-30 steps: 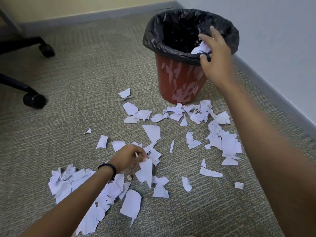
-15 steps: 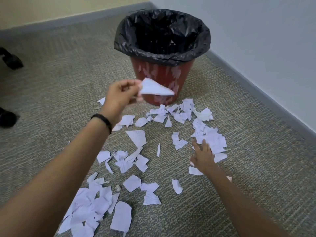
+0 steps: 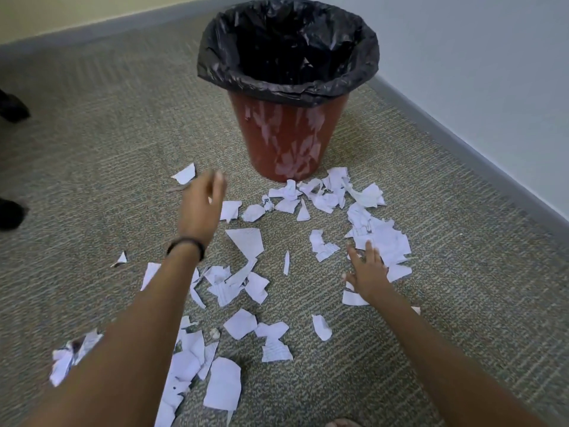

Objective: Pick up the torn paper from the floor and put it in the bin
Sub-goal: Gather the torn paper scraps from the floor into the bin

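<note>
Blur on fingers (image 3: 218, 179) of left hand (image 3: 200, 209)

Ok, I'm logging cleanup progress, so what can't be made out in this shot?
Head view:
- Inside of the bin: dark black liner hides any paper.
- Left hand fingertips: motion-blurred.
- Writing on scraps: too small.
- Scraps beneath the left forearm: covered.
- Dark shapes, left edge: cut off.

1 bin (image 3: 286, 143), 1 left grip (image 3: 200, 208), 1 right grip (image 3: 368, 278), many scraps (image 3: 246, 241).
</note>
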